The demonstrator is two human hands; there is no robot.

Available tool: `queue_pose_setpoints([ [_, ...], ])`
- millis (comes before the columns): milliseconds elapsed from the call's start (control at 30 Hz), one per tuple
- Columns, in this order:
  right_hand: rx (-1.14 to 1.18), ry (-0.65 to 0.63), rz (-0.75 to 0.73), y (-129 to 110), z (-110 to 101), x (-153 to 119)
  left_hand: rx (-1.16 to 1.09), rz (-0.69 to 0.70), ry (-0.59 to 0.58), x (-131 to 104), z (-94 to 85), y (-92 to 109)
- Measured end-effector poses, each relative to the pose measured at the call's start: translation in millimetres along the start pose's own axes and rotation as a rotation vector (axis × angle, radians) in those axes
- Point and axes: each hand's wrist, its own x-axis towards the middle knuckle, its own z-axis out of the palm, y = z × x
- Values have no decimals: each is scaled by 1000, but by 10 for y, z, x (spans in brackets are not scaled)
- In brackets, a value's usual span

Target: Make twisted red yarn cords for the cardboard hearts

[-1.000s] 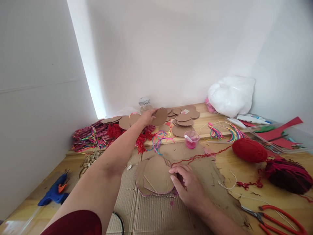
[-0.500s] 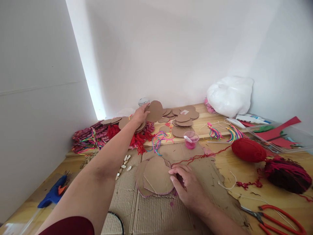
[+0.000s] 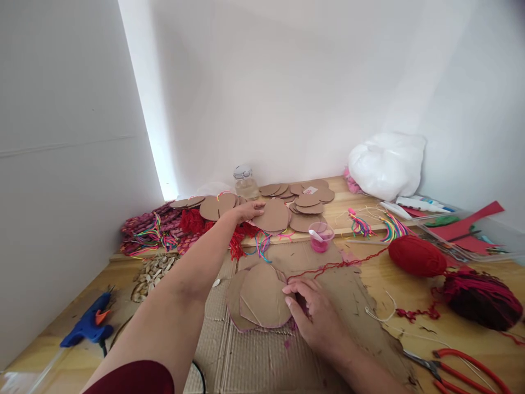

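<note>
My left hand (image 3: 249,210) reaches out to the back ledge and grips the left edge of a rounded cardboard piece (image 3: 272,215). On the corrugated cardboard sheet in front of me lie overlapping cardboard cut-outs (image 3: 264,295) with pink-stained rims. My right hand (image 3: 309,306) has its fingers curled at the right edge of these cut-outs, thumb and forefinger on the top one. Red yarn (image 3: 340,265) runs from beside that hand to a red yarn ball (image 3: 417,256).
A plastic cup of pink stuff (image 3: 321,237), a glass jar (image 3: 246,183) and stacked cardboard ovals (image 3: 309,202) stand behind. Left are a blue glue gun (image 3: 88,323) and a pile of shells (image 3: 153,273). Red-handled scissors (image 3: 463,369) and a plastic tray (image 3: 506,243) lie right.
My left hand has brought the rounded cardboard piece down and nearer, and it now tilts lower over the ledge. The glass jar and shell pile show more. My right hand stays put.
</note>
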Motion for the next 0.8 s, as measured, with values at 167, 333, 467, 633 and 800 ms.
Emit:
queue_pose_setpoints([
  [167,6,0,-1,-5,13,5,206,-5,70,87,-6,34],
  [333,15,5,-7,10,21,7,406,42,236,72,9,128],
  [467,6,5,-3,17,23,7,496,135,186,36,203,243],
  [633,3,1,6,9,20,11,544,132,67,39,461,367],
  [800,18,0,2,2,18,6,541,127,7,74,427,343],
])
